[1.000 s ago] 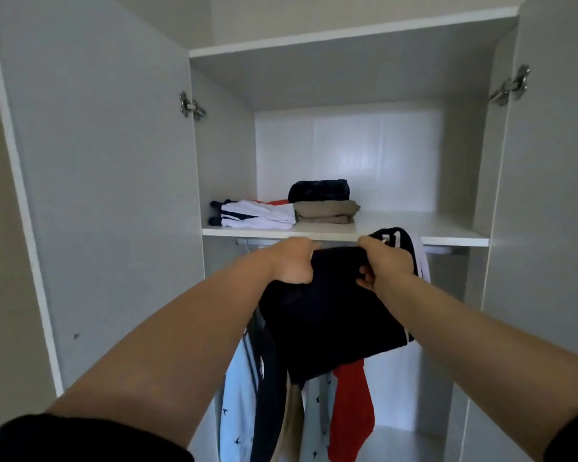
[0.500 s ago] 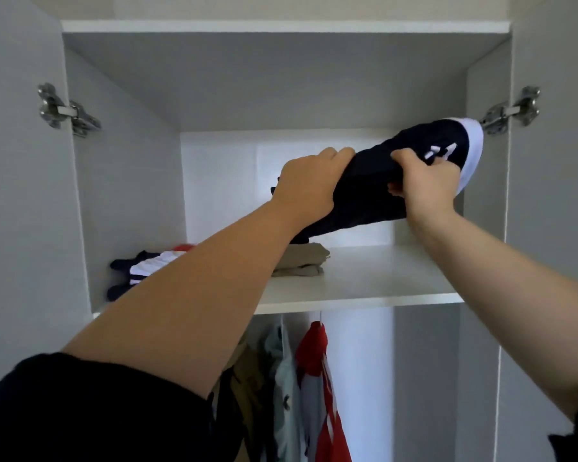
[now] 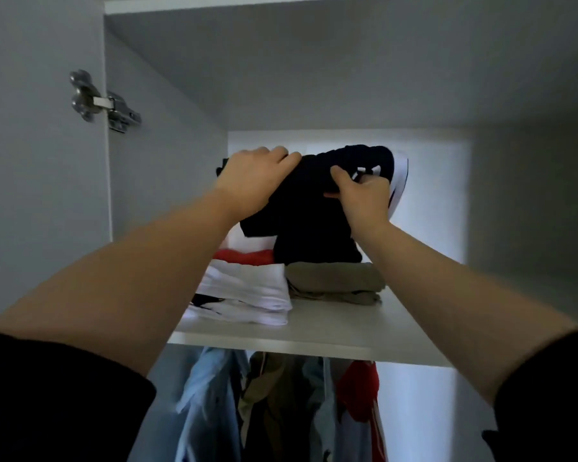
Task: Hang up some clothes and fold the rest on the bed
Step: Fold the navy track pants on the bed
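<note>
The left hand's [image 3: 254,181] fingers [image 3: 282,154] curl over the top left edge of a folded navy garment [image 3: 309,211]. The right hand's [image 3: 364,198] fingers [image 3: 339,173] pinch its soft cloth near a small white print. Both hands grip it firmly, with bare forearms stretched up and black sleeves [image 3: 47,395] pushed back to the elbow.

The garment is a thick, matte bundle with a rounded fold. A smooth white band [image 3: 400,181] curves along its right edge. It is up inside the wardrobe's top compartment, above the shelf [image 3: 331,331], and its dark lower part hangs down to a folded khaki piece [image 3: 334,278]. I cannot tell whether another dark piece lies between them.

The khaki piece looks like heavy, slightly creased cloth, folded flat in two layers. Just to its left is a squared stack of white garments [image 3: 247,291] with crisp edges, and something red [image 3: 244,255] is folded behind it. The shelf is a flat, pale laminate board.

Below the shelf hang a light blue shirt [image 3: 207,395], an olive-brown garment [image 3: 271,388] and a red one [image 3: 361,385]. All three are limp and blurred. A shiny metal hinge [image 3: 104,101] joins the open grey door [image 3: 40,161] to the wardrobe's side.
</note>
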`<action>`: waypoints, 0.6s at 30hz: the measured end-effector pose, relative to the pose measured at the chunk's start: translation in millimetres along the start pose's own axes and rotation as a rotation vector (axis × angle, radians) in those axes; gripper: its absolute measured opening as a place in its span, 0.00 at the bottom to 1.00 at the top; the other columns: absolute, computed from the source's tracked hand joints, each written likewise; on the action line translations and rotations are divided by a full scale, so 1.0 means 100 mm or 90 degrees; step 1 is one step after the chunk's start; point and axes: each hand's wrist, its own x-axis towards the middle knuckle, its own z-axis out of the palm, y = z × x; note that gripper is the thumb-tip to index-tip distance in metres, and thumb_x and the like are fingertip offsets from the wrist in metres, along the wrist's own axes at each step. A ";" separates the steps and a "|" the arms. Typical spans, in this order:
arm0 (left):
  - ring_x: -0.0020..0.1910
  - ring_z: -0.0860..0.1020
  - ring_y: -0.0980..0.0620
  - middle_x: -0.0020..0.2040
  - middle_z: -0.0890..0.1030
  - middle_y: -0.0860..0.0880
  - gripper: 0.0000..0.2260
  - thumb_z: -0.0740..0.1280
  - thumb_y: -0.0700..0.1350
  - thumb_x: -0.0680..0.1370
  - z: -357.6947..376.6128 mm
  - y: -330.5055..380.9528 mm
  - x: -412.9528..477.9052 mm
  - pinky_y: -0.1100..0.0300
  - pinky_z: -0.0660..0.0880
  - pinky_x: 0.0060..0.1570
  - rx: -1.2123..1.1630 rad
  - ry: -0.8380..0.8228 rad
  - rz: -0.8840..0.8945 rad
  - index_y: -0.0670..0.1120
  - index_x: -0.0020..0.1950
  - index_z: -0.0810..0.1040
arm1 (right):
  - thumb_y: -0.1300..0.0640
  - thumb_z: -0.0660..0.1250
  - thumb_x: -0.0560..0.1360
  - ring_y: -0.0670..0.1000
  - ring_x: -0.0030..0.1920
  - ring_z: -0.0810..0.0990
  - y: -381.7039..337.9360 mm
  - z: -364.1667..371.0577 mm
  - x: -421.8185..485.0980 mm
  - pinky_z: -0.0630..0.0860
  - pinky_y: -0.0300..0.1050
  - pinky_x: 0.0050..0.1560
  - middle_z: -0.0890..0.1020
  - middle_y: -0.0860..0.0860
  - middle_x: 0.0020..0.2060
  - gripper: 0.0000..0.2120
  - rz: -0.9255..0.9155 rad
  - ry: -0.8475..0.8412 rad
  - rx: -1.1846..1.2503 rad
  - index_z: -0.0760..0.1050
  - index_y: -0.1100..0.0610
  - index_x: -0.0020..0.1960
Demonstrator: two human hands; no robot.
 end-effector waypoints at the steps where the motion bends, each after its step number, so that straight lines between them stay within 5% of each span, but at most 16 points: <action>1: 0.46 0.77 0.39 0.57 0.76 0.42 0.24 0.66 0.36 0.72 0.03 -0.16 -0.12 0.53 0.66 0.32 0.003 0.022 -0.008 0.42 0.67 0.69 | 0.54 0.70 0.74 0.44 0.34 0.82 0.05 0.19 -0.02 0.77 0.36 0.38 0.81 0.48 0.32 0.10 -0.004 -0.020 0.000 0.76 0.55 0.35; 3: 0.50 0.77 0.37 0.61 0.76 0.40 0.26 0.70 0.36 0.70 0.12 -0.44 -0.38 0.48 0.72 0.37 -0.036 0.019 -0.022 0.40 0.68 0.70 | 0.53 0.69 0.75 0.50 0.43 0.83 0.22 0.53 -0.12 0.79 0.45 0.49 0.82 0.51 0.37 0.10 0.044 -0.102 0.026 0.75 0.54 0.37; 5: 0.56 0.76 0.38 0.64 0.75 0.41 0.29 0.70 0.39 0.71 0.26 -0.61 -0.70 0.48 0.74 0.48 -0.099 -0.126 -0.054 0.43 0.71 0.67 | 0.50 0.67 0.76 0.55 0.49 0.82 0.49 0.75 -0.30 0.78 0.53 0.56 0.83 0.57 0.45 0.09 0.153 -0.222 -0.026 0.75 0.55 0.41; 7: 0.61 0.74 0.42 0.66 0.74 0.45 0.31 0.69 0.42 0.73 0.43 -0.66 -1.02 0.52 0.71 0.58 -0.158 -0.431 -0.096 0.50 0.74 0.63 | 0.44 0.64 0.77 0.56 0.43 0.83 0.71 0.75 -0.53 0.81 0.51 0.48 0.84 0.59 0.44 0.18 0.279 -0.324 -0.164 0.77 0.60 0.44; 9: 0.65 0.72 0.45 0.68 0.72 0.47 0.27 0.63 0.39 0.74 0.61 -0.65 -1.23 0.55 0.68 0.64 -0.202 -0.655 -0.173 0.53 0.73 0.66 | 0.43 0.59 0.78 0.53 0.29 0.82 0.83 0.66 -0.67 0.80 0.44 0.34 0.84 0.58 0.32 0.24 0.275 -0.332 -0.233 0.78 0.64 0.40; 11: 0.65 0.71 0.46 0.68 0.73 0.47 0.22 0.59 0.38 0.75 0.75 -0.65 -1.28 0.56 0.67 0.64 -0.265 -0.604 -0.284 0.51 0.69 0.73 | 0.47 0.58 0.78 0.51 0.25 0.78 0.89 0.62 -0.63 0.78 0.46 0.33 0.82 0.56 0.26 0.24 0.136 -0.258 -0.273 0.79 0.66 0.36; 14: 0.64 0.73 0.44 0.67 0.74 0.45 0.18 0.56 0.42 0.78 0.95 -0.68 -1.15 0.55 0.69 0.63 -0.284 -0.400 -0.387 0.50 0.66 0.75 | 0.54 0.56 0.77 0.54 0.33 0.74 0.87 0.80 -0.33 0.73 0.49 0.40 0.79 0.63 0.34 0.20 -0.026 -0.166 -0.276 0.75 0.71 0.41; 16: 0.67 0.70 0.42 0.71 0.70 0.44 0.19 0.53 0.45 0.81 1.09 -0.62 -1.11 0.51 0.67 0.67 -0.318 -0.376 -0.408 0.51 0.72 0.69 | 0.56 0.54 0.79 0.54 0.41 0.75 0.95 1.03 -0.19 0.70 0.47 0.44 0.78 0.59 0.40 0.16 -0.077 -0.233 -0.342 0.75 0.66 0.45; 18: 0.72 0.64 0.42 0.74 0.65 0.45 0.20 0.50 0.50 0.83 1.28 -0.47 -1.17 0.49 0.62 0.71 -0.325 -0.469 -0.369 0.51 0.75 0.63 | 0.54 0.50 0.81 0.58 0.55 0.75 1.26 1.25 -0.16 0.70 0.48 0.56 0.78 0.58 0.55 0.17 -0.085 -0.398 -0.498 0.74 0.61 0.55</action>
